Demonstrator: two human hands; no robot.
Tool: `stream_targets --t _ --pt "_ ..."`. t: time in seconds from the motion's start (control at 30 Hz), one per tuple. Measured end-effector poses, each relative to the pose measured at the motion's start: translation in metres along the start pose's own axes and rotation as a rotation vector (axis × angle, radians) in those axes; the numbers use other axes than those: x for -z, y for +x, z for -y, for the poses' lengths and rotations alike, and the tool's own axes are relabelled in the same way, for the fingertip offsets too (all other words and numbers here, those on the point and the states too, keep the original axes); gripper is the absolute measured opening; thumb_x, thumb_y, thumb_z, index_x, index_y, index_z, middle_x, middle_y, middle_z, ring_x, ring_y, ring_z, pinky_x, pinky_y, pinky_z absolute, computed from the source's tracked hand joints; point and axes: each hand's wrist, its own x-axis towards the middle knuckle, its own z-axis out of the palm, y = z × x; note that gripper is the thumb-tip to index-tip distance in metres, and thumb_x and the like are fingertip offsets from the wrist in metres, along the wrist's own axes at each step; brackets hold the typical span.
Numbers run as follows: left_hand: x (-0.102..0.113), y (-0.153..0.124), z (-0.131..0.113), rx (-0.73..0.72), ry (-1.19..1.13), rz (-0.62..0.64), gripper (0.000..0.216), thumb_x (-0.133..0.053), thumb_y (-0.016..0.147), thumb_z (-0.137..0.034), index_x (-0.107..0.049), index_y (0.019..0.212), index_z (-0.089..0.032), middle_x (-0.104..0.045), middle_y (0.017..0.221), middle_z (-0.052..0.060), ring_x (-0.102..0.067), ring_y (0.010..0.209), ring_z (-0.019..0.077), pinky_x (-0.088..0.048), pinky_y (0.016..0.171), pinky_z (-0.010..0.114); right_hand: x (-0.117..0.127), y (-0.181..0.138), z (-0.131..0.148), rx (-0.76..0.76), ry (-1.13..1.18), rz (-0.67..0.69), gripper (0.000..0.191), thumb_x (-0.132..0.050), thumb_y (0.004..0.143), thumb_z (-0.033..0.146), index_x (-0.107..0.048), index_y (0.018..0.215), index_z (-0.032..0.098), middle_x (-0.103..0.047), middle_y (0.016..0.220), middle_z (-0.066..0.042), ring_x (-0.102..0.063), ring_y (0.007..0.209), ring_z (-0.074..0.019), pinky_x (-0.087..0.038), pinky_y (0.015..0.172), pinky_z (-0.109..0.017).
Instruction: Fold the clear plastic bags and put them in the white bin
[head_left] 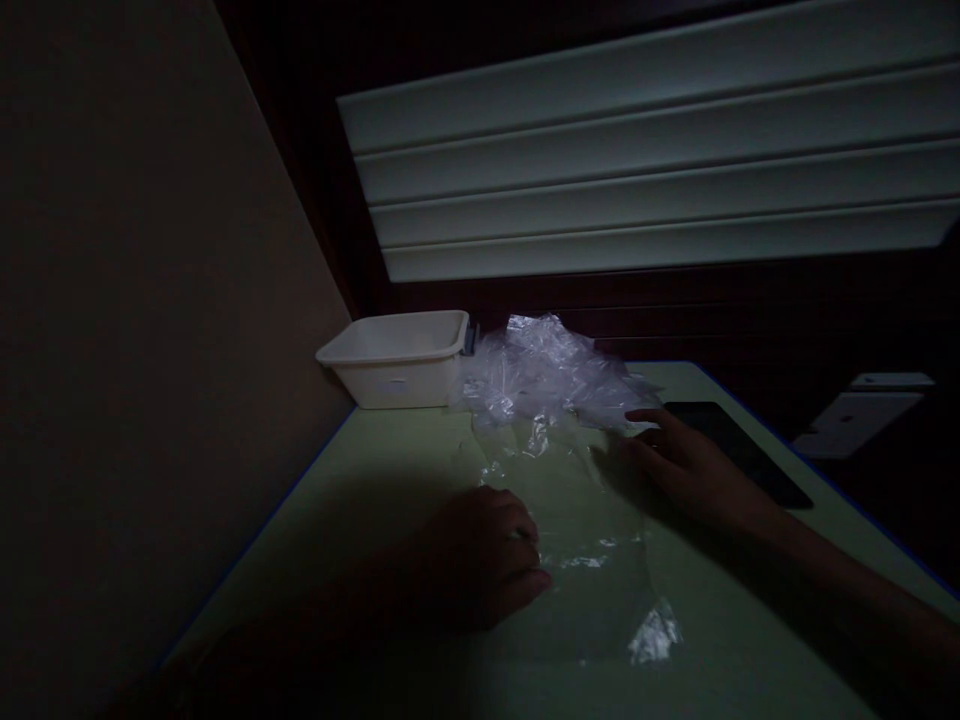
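Observation:
The scene is very dark. A clear plastic bag (592, 560) lies flat on the pale green table (390, 470). My left hand (487, 555) rests on the bag's left edge with its fingers curled down onto the film. My right hand (682, 465) lies at the bag's far right corner, fingers stretched forward and flat, touching the plastic. Behind both hands sits a crumpled heap of clear plastic bags (540, 375).
A white plastic tub (397, 360) stands at the table's back left, against the wall. A dark flat slab (739, 450) lies right of my right hand. The table has a blue edge (825, 475). Closed blinds (645, 160) hang behind.

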Motion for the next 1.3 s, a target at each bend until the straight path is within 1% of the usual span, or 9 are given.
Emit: stream_targets --t 0.07,0.17,0.33,0.4,0.53,0.67,0.77,1.07,1.3 --pt "0.004 0.001 -0.004 0.048 0.018 0.038 0.024 -0.050 0.092 -0.035 -0.062 0.084 -0.015 -0.065 0.088 0.003 -0.059 0.085 0.0175 -0.047 0.080 0.034 -0.001 0.000 -0.001 0.001 0.001 0.030 0.040 -0.046 0.090 0.045 -0.049 0.121 0.018 -0.072 0.085 -0.011 -0.067 0.065 -0.0232 -0.050 0.053 -0.033" --pt "0.009 0.002 -0.010 0.103 0.024 0.051 0.018 -0.053 0.090 -0.032 -0.060 0.090 -0.015 -0.065 0.096 0.005 -0.060 0.087 0.0183 -0.047 0.079 0.033 -0.001 0.000 -0.001 -0.001 -0.015 0.069 0.040 -0.050 0.089 0.046 -0.052 0.118 0.019 -0.073 0.085 -0.010 -0.068 0.066 -0.0229 -0.051 0.054 -0.032" --pt "0.004 0.000 -0.011 -0.008 0.009 -0.057 0.025 -0.057 0.088 -0.035 -0.060 0.103 -0.015 -0.060 0.118 0.009 -0.052 0.112 0.0239 -0.042 0.095 0.038 0.001 0.000 0.003 -0.026 0.034 0.073 0.037 -0.055 0.087 0.043 -0.054 0.115 0.020 -0.073 0.090 -0.011 -0.070 0.070 -0.0237 -0.053 0.056 -0.032" --pt "-0.001 -0.002 -0.010 -0.048 -0.009 -0.060 0.031 -0.056 0.089 -0.040 -0.060 0.107 -0.015 -0.058 0.122 0.010 -0.049 0.117 0.0248 -0.041 0.098 0.039 0.002 0.000 0.006 -0.063 0.086 0.070 0.035 -0.056 0.086 0.042 -0.055 0.114 0.020 -0.073 0.090 -0.012 -0.069 0.069 -0.0238 -0.053 0.054 -0.032" --pt "-0.007 -0.004 -0.007 -0.049 -0.045 -0.029 0.036 -0.054 0.089 -0.045 -0.059 0.109 -0.016 -0.059 0.120 0.010 -0.051 0.114 0.0239 -0.043 0.094 0.040 0.002 -0.001 0.012 -0.163 0.247 0.045 0.031 -0.056 0.086 0.043 -0.058 0.107 0.020 -0.070 0.082 -0.010 -0.066 0.060 -0.0203 -0.049 0.049 -0.030" --pt "-0.007 -0.003 -0.007 -0.052 -0.052 -0.030 0.035 -0.053 0.089 -0.046 -0.060 0.105 -0.016 -0.060 0.117 0.010 -0.052 0.111 0.0241 -0.045 0.092 0.040 0.000 -0.006 0.023 -0.180 0.472 0.052 0.030 -0.059 0.085 0.046 -0.058 0.102 0.022 -0.066 0.077 -0.005 -0.058 0.052 -0.0148 -0.045 0.045 -0.028" --pt "-0.006 -0.002 -0.007 -0.050 -0.064 -0.023 0.035 -0.053 0.090 -0.046 -0.060 0.105 -0.016 -0.060 0.117 0.011 -0.053 0.111 0.0241 -0.045 0.092 0.041 -0.002 -0.010 0.034 -0.187 0.550 0.089 0.031 -0.061 0.083 0.049 -0.059 0.099 0.023 -0.064 0.077 -0.003 -0.056 0.051 -0.0130 -0.042 0.044 -0.026" --pt "-0.003 -0.002 -0.009 -0.035 -0.066 0.030 0.038 -0.053 0.090 -0.046 -0.059 0.110 -0.014 -0.059 0.121 0.011 -0.052 0.114 0.0250 -0.044 0.094 0.040 -0.007 -0.016 0.039 -0.200 0.619 0.273 0.040 -0.051 0.089 0.054 -0.054 0.110 0.020 -0.065 0.083 -0.005 -0.064 0.057 -0.0157 -0.047 0.053 -0.030" --pt "0.001 0.000 -0.014 0.004 -0.083 0.008 0.036 -0.052 0.091 -0.044 -0.058 0.112 -0.015 -0.059 0.121 0.011 -0.052 0.114 0.0241 -0.043 0.096 0.040 -0.010 -0.019 0.039 -0.179 0.590 0.319 0.041 -0.049 0.090 0.054 -0.052 0.111 0.019 -0.066 0.085 -0.007 -0.066 0.060 -0.0183 -0.048 0.052 -0.030"
